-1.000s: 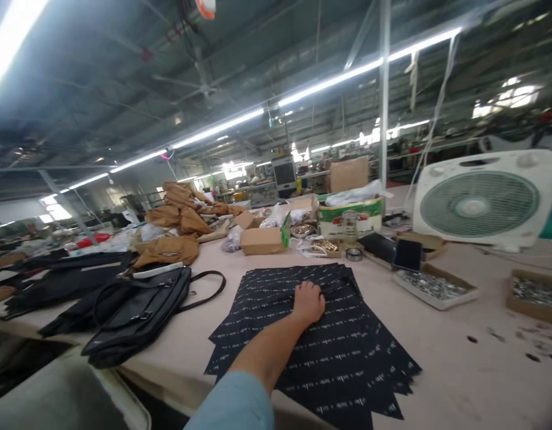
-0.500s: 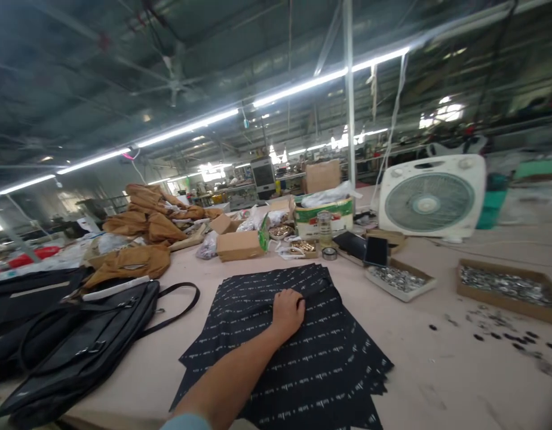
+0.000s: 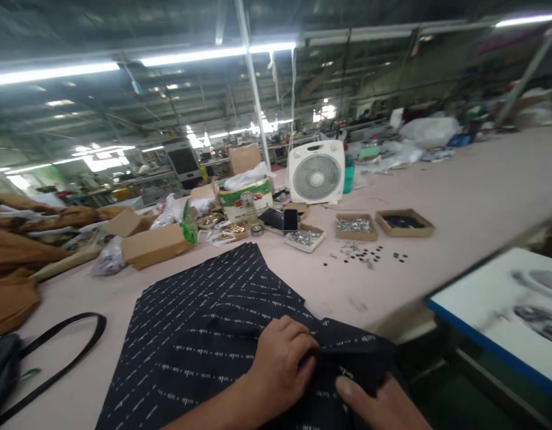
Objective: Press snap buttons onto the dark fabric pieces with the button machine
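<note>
Black fabric sheets [image 3: 190, 340] printed with rows of small white lettering lie in a fanned stack at the table's near edge. My left hand [image 3: 285, 357] is closed with curled fingers on the top sheet, which is bunched and raised around it. To its right, my right hand [image 3: 381, 399] grips the same sheet, thumb on top; its other fingers are hidden under the cloth. The sheet's right part hangs past the table edge.
Open boxes of metal fittings [image 3: 354, 226] stand beyond the stack, with loose black discs [image 3: 361, 257] nearby. A white box fan [image 3: 316, 173] is farther back. At left lie a black bag strap [image 3: 88, 343] and a cardboard box [image 3: 155, 245]. A blue-edged white table [image 3: 495, 298] is at right.
My view has swung right. My left hand, earlier resting on the stack, has moved nearer and right, gathering the top sheet. My right hand has come into view holding it.
</note>
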{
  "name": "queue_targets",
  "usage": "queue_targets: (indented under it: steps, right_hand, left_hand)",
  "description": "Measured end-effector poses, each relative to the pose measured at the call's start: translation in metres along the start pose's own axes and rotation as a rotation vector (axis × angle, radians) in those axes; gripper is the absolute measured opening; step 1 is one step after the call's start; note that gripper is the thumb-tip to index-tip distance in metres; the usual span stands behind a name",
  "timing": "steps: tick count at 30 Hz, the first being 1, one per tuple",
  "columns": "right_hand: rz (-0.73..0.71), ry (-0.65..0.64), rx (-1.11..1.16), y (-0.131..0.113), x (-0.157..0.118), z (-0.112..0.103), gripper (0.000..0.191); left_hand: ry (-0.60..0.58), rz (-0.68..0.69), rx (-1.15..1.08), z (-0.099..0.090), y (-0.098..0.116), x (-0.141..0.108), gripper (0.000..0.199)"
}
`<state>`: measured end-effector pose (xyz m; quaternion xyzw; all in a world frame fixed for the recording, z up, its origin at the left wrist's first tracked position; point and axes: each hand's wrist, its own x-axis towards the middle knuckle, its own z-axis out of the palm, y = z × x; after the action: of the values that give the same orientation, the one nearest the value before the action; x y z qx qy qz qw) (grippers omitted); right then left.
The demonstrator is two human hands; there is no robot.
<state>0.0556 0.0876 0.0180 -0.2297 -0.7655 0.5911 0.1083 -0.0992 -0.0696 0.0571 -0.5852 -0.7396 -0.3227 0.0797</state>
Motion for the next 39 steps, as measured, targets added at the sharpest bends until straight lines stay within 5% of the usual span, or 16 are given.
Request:
queue_targets:
  steps: [3,8,13,18,23,26,31,35,39]
  right_hand:
    - [0.057,0.099,0.157,-0.03,-0.007,0.001,0.053]
    - [0.128,0.27,0.185,-0.035,-0.038,-0.043,0.053]
    - [0.069,0.27,0.145,-0.048,-0.066,-0.086,0.047]
    - [0.123,0.301,0.185,-0.052,-0.094,-0.112,0.047]
    - [0.171,0.461,0.187,-0.042,-0.12,-0.137,0.045]
    - [0.21,0.59,0.195,-0.032,-0.132,-0.148,0.044]
    - [0.224,0.624,0.169,-0.032,-0.14,-0.149,0.039]
    - [0.138,0.636,0.026,-0.041,-0.141,-0.148,0.03]
    - [0.192,0.647,-0.125,-0.034,-0.138,-0.158,0.035]
  left_hand:
    - [-0.098,0.011,-0.127,-0.009,0.009,0.012,0.019]
    - [-0.301,0.002,-0.204,-0.034,-0.006,0.054,0.066]
    - [-0.594,0.217,-0.324,-0.013,0.0,0.105,0.111]
    - [-1.073,0.228,-0.671,0.029,0.039,0.141,0.093]
    - [-1.266,0.191,-0.644,0.045,0.074,0.155,0.06]
    - [-1.307,0.239,-0.57,0.045,0.083,0.153,0.05]
    - [-1.284,0.182,-0.569,0.052,0.084,0.133,0.083]
    - [-1.248,0.238,-0.554,0.056,0.077,0.127,0.04]
    - [-0.969,0.275,-0.382,0.049,0.071,0.139,0.03]
